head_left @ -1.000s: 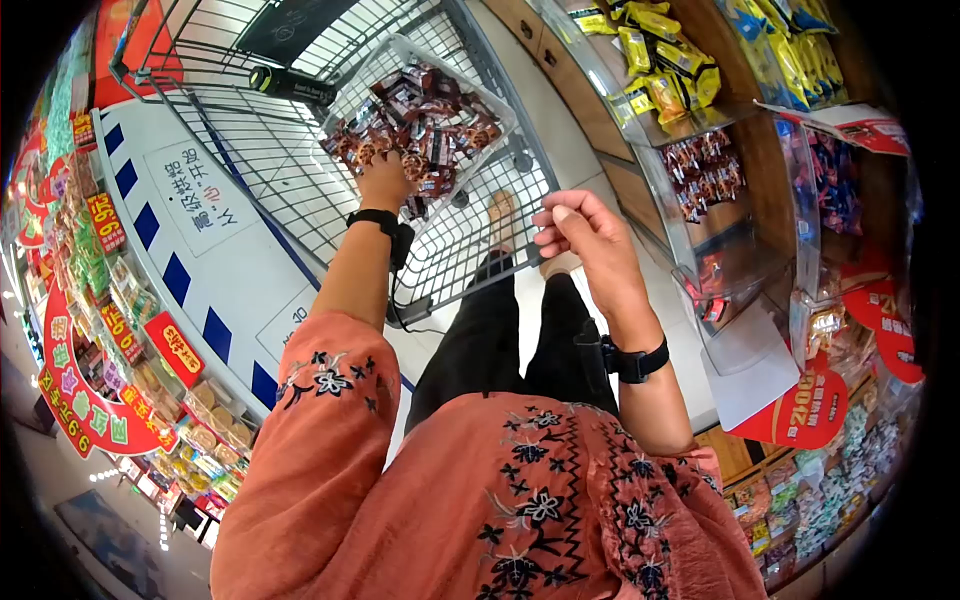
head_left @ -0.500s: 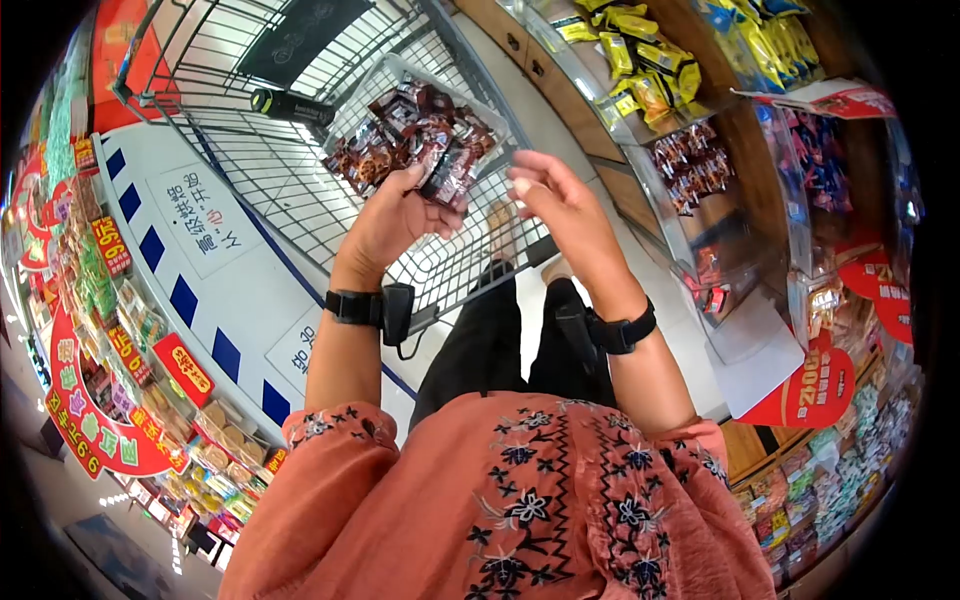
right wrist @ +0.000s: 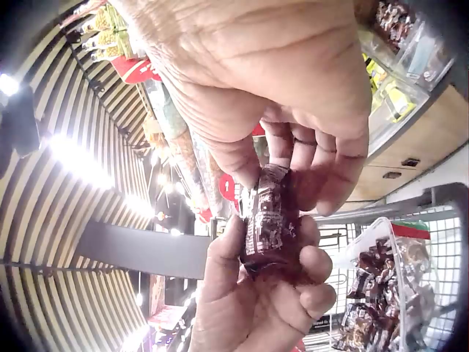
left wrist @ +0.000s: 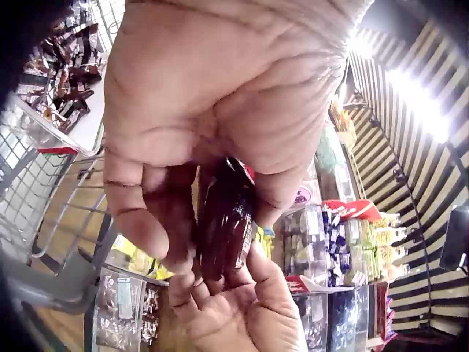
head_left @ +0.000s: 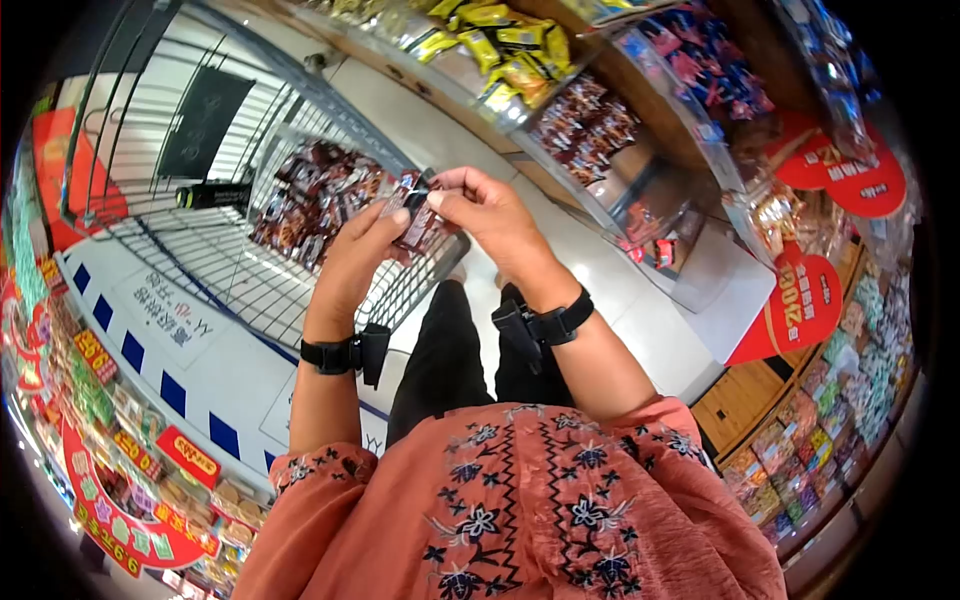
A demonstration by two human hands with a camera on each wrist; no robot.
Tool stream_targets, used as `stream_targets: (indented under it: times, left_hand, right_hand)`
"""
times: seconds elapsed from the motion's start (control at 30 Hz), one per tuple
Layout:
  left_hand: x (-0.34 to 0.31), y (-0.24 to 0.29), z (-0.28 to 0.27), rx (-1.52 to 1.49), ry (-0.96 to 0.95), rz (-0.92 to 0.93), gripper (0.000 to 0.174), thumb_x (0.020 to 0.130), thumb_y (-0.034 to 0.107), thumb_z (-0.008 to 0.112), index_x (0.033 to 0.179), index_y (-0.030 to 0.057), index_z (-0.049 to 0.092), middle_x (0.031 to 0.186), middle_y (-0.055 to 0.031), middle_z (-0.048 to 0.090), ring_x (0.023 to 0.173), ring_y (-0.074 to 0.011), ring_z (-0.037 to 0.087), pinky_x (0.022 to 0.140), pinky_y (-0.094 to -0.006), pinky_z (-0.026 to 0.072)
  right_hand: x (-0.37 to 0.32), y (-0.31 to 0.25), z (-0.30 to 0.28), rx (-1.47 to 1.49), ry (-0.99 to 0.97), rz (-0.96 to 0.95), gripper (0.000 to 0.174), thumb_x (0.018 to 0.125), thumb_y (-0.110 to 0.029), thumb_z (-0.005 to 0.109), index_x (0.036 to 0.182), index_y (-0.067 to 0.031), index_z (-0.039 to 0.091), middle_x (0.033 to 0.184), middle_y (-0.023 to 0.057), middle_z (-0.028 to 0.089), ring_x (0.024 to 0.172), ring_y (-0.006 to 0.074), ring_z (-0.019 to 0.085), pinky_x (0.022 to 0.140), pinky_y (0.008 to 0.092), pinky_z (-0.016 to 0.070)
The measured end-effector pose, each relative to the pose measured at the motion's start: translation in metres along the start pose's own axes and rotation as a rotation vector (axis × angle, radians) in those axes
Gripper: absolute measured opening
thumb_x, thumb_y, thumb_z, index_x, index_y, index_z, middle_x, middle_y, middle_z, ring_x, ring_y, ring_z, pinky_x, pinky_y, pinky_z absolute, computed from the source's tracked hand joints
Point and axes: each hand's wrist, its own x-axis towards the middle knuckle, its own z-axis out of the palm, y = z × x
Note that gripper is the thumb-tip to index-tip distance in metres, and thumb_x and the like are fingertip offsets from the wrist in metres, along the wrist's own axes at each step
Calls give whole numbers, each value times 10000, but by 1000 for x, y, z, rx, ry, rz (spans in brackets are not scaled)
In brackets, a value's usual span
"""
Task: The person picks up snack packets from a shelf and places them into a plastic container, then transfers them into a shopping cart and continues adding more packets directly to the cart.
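A brown, shiny snack packet (head_left: 418, 232) is between my two hands, above the near edge of the shopping cart. My left hand (head_left: 352, 255) grips one end with its thumb on top. My right hand (head_left: 497, 222) pinches the other end between thumb and fingers. Up close in the right wrist view, the packet (right wrist: 267, 220) shows pale print on its wrapper, and the left wrist view shows its dark, glossy side (left wrist: 226, 224). Just beyond the hands, a clear tub (right wrist: 399, 293) in the cart holds many similar brown packets (head_left: 315, 195).
A dark cylinder with a green end (head_left: 213, 195) lies in the cart beside the tub. To the right, shelf bins hold yellow packets (head_left: 500, 55) and brown packets (head_left: 585, 130). A white display counter with blue dashes (head_left: 170, 395) runs along the left.
My left hand was down among the tub's packets, then lifted one out toward me. My right hand, free before, has come over and taken hold of it too. The head view has turned right.
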Motion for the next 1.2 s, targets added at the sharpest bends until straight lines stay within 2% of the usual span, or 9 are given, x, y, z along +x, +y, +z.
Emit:
stream_targets:
  times: [0.2,0.23,0.33,0.43,0.73,0.87,1.03,1.17,1.2]
  left_hand:
    - [19,7,53,253,129,107,344,967,249,615,1212,11,650,918,6,659,757,-60,579,631,-222,476]
    - [21,10,67,321,183,101,357,957,233,629,1219,-9,639,964,-31,654,824,-95,590,663,-242,485]
    - [39,-4,100,849,210,649,474,901,244,705,1284,-8,586,1134,-168,600,907,-272,609,752,-372,510]
    - [39,-2,131,840,92,704,495,901,245,713,1307,-1,571,1119,-169,592,910,-262,613,748,-356,512]
    - [74,-1,158,403,9,258,461,979,276,644,1309,-34,555,1123,-143,656,926,-135,607,749,-260,521]
    - [92,-5,173,387,-89,247,368,996,290,608,1247,21,615,989,-29,658,839,-78,591,661,-218,458]
    - [109,-10,179,239,-49,131,275,1000,275,600,1083,25,677,814,-8,638,682,-56,534,594,-212,425]
    - [117,-21,190,81,5,92,278,1008,289,582,1047,27,668,804,-1,640,668,-64,527,599,-222,432]
    - [121,-22,191,86,-30,89,306,1008,316,578,1089,30,649,888,-23,657,721,-82,564,620,-229,452]
  right_hand:
    - [-11,0,-33,-205,299,-197,301,941,-190,685,1169,-9,607,982,52,656,839,123,608,784,272,518]
    - [-13,0,-39,-288,370,-254,304,945,-196,680,1173,-10,605,982,59,655,846,128,608,792,277,518]
    - [-20,-11,-61,-72,249,-131,356,968,-241,637,1210,16,593,1030,63,661,901,126,608,818,285,512]
    - [-26,-19,-88,40,192,-117,373,979,-246,605,1242,18,594,1067,62,665,927,112,605,822,266,500]
    - [-52,-35,-156,334,163,29,448,949,-132,580,1358,36,511,1193,99,636,1043,168,641,878,314,553]
    - [-51,-25,-171,333,119,20,463,944,-136,597,1362,45,509,1197,91,630,1074,149,613,911,297,513]
    - [-51,-31,-188,133,100,22,477,935,-174,646,1334,54,516,1185,75,621,1060,128,592,919,279,482]
    - [-44,-29,-208,24,98,22,450,924,-190,677,1285,46,548,1133,70,630,1017,132,604,899,276,483]
    - [-41,-30,-214,-26,92,-1,445,924,-192,677,1279,45,554,1122,67,633,1012,132,606,896,276,483]
